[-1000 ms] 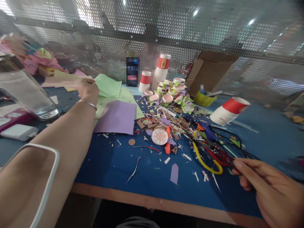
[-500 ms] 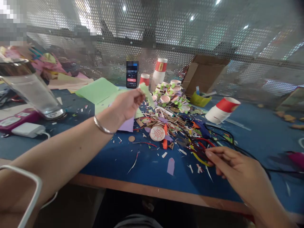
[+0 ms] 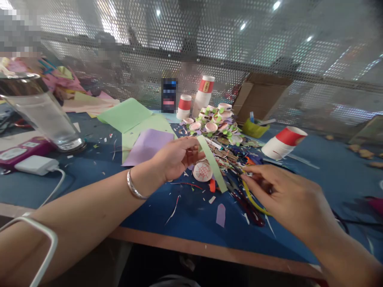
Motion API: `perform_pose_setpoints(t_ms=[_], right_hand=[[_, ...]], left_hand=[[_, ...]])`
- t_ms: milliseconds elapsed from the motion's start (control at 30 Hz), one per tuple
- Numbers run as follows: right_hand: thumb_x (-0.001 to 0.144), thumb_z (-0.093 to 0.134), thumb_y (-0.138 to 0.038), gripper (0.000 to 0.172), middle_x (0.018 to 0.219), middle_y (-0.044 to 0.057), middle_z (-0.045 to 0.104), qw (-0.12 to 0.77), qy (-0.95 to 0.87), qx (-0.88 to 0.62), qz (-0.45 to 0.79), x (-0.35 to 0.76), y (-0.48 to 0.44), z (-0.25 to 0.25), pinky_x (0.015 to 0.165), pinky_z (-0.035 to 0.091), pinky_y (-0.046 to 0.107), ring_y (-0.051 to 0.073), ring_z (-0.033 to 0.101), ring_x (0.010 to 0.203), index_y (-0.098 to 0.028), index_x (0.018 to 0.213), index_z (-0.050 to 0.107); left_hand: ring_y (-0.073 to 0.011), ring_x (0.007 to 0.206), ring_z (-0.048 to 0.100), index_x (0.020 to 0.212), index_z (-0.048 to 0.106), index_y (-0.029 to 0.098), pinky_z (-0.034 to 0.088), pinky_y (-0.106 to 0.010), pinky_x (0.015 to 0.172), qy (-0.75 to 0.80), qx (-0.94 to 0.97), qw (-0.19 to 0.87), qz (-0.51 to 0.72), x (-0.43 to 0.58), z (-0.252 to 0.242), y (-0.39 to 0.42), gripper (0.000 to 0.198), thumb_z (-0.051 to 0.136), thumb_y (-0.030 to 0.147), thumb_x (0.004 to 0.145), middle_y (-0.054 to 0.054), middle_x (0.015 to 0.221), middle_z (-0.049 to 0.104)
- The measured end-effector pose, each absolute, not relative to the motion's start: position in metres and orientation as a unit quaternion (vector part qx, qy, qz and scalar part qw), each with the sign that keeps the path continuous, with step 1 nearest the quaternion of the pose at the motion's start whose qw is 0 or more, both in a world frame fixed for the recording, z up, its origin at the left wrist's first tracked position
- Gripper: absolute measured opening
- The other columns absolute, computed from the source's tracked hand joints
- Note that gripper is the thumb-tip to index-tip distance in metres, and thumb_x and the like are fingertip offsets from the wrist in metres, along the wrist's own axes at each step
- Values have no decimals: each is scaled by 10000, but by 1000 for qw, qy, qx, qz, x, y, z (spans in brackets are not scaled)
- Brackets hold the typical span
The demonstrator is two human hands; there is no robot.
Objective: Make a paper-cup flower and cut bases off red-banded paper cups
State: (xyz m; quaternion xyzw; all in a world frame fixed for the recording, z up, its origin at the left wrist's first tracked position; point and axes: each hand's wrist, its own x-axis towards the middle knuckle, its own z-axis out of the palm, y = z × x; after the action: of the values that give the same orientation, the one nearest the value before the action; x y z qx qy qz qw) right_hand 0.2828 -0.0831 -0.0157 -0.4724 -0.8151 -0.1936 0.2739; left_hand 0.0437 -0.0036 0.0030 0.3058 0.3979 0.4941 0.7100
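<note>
My left hand (image 3: 175,157) pinches the top end of a narrow green paper strip (image 3: 213,163), which hangs down to the right above the blue table (image 3: 143,199). A silver bangle (image 3: 133,185) sits on that wrist. My right hand (image 3: 284,197) hovers with fingers bent over the yellow-handled scissors (image 3: 254,201) and the red-handled scissors (image 3: 249,207), its fingertips touching the handles. Whether it grips them is unclear. A round paper disc with a red pattern (image 3: 202,171) lies just below the strip.
A heap of paper scraps and decorated cup lids (image 3: 220,123) fills the table's middle. Green (image 3: 125,113) and purple paper sheets (image 3: 148,145) lie to the left. Red-and-white paper cups (image 3: 284,141), a glass jar (image 3: 44,115), a phone (image 3: 169,95), a cardboard box (image 3: 260,95) and a white charger (image 3: 37,164) stand around.
My left hand came back from the green sheets carrying a green strip toward the middle. My right hand moved left and forward over the scissors.
</note>
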Motion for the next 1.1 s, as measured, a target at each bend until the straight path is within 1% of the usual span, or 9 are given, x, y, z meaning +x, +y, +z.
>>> perform_pose_setpoints(t_ms=[100,233,300,400,533,733,867,1000,1100], right_hand=[[979,637,-188,210,901,55,770,279,-846,-391,-233,261,-66,-5,626,518,327,193,737,701,-164,1186,670],[955,702,-227,352,960,75,753,311,-849,-361,-229,241,-51,1,667,537,323,213,751,827,-148,1287,620],[950,701,-198,345,964,74,744,330,-854,-343,-213,236,-47,0,703,551,319,213,747,862,-150,1282,617],[944,672,-114,335,1008,78,742,341,-865,-320,-184,233,-41,-5,733,564,314,206,741,896,-167,1270,620],[927,666,-57,328,1066,97,745,348,-871,-292,-184,234,-35,-13,758,569,311,207,731,952,-163,1236,643],[924,652,-14,250,1039,116,737,370,-876,-256,-175,238,-36,-15,792,569,280,171,716,923,-138,1140,679],[922,642,1,220,980,108,728,368,-887,-236,-147,238,-41,-16,798,570,289,169,708,891,-136,1086,692],[942,623,-28,200,978,92,722,366,-898,-228,-83,235,-47,-15,746,566,283,161,707,858,-158,1083,681],[947,617,-40,200,964,64,712,384,-892,-236,-13,233,-51,-14,738,555,271,143,697,833,-185,1069,681]], left_hand=[[-93,617,657,750,648,114,558,-213,673,380,295,732,482,43,4,-9,229,561,70,957,-41,689,671],[-131,628,691,759,632,132,579,-247,681,377,293,748,461,41,2,-12,175,630,92,929,-37,652,664],[-141,625,688,805,651,129,573,-256,634,375,318,753,437,42,-1,-14,159,591,113,951,-48,679,674],[-118,567,619,811,657,131,555,-260,564,377,355,748,414,44,-5,-16,170,580,147,962,-27,686,638],[-87,553,550,747,606,147,569,-264,584,375,372,740,416,48,-9,-19,229,609,202,969,8,671,568],[-105,660,638,765,599,146,557,-243,614,371,371,747,408,52,-12,-22,185,682,196,922,-3,717,602],[-86,600,599,759,598,148,539,-232,600,359,383,745,413,51,-12,-19,184,708,191,901,18,670,590],[-85,589,613,771,592,156,524,-223,598,362,413,707,445,46,-13,-8,176,682,192,917,5,686,637],[-82,577,599,762,585,167,533,-230,598,379,450,653,477,42,-14,2,175,678,170,910,25,658,608]])
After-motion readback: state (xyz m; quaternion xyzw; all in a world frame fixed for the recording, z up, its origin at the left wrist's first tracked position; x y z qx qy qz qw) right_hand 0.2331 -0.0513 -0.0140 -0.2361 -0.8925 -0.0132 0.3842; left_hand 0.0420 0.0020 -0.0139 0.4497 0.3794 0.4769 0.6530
